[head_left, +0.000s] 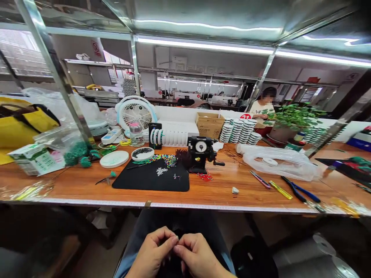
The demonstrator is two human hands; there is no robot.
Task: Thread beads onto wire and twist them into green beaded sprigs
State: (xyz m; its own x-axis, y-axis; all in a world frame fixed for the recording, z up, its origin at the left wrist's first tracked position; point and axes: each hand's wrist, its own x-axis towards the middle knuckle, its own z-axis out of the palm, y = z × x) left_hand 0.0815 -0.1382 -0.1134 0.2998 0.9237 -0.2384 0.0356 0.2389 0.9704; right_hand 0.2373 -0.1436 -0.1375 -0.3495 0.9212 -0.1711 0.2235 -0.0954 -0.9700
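Note:
Below the table's front edge, over my lap, my left hand [158, 249] and my right hand [195, 253] meet with thumbs and fingertips pinched close together. Whatever lies between the fingertips is too small to make out. On the table beyond them is a black mat [150, 182] bearing colourful beads [165, 159], silver snowflake-like pieces [161, 171] and a small cross-shaped piece [176, 177]. Beside the mat stands a black hand-cranked machine [202, 152] with a round dial. Red beaded strands [205, 177] lie at its foot.
A white dish of dark beads [142, 153] and a white round lid [114, 159] sit left. Pliers [300, 190], a yellow tool [280, 190] and a pink tool [260, 179] lie right. Behind are a fan [136, 114], stacked spools [237, 131] and a plant [295, 116]. A person [263, 106] sits across.

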